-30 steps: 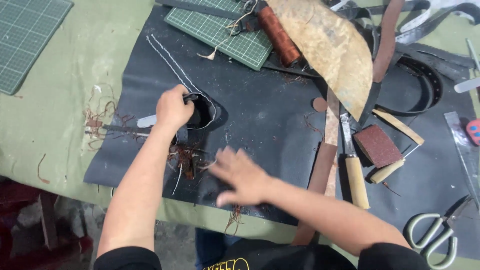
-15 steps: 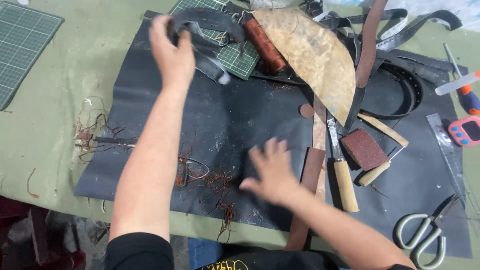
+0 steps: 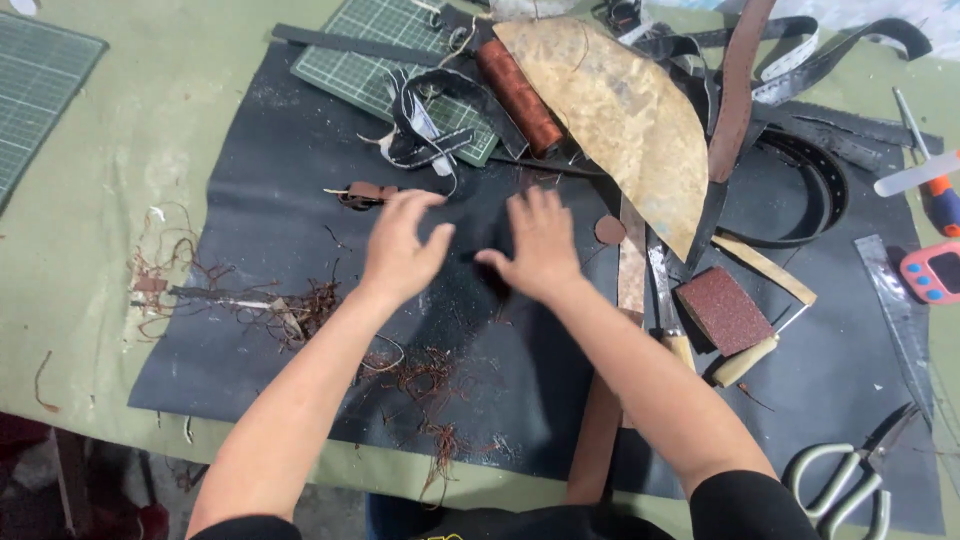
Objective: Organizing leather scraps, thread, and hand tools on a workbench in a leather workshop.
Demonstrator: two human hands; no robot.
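My left hand (image 3: 402, 244) and my right hand (image 3: 537, 243) lie side by side, fingers spread, flat over the middle of a large black leather sheet (image 3: 260, 240). Neither hand holds anything. A small brown leather piece (image 3: 366, 193) lies just beyond my left fingers. Black strap pieces (image 3: 430, 120) rest on a green cutting mat (image 3: 385, 70) farther back. Brown thread scraps (image 3: 300, 305) are scattered on the sheet left of my left forearm and under it.
A brown thread spool (image 3: 520, 95), a tan leather piece (image 3: 620, 120), a black belt loop (image 3: 810, 190), a sanding block (image 3: 722, 310), wooden-handled knives (image 3: 745, 362) and scissors (image 3: 850, 475) crowd the right side. A second green mat (image 3: 35, 90) sits at far left.
My left hand left the black strap on the green mat at the back and came down to the sheet's middle. My right hand moved up beside it.
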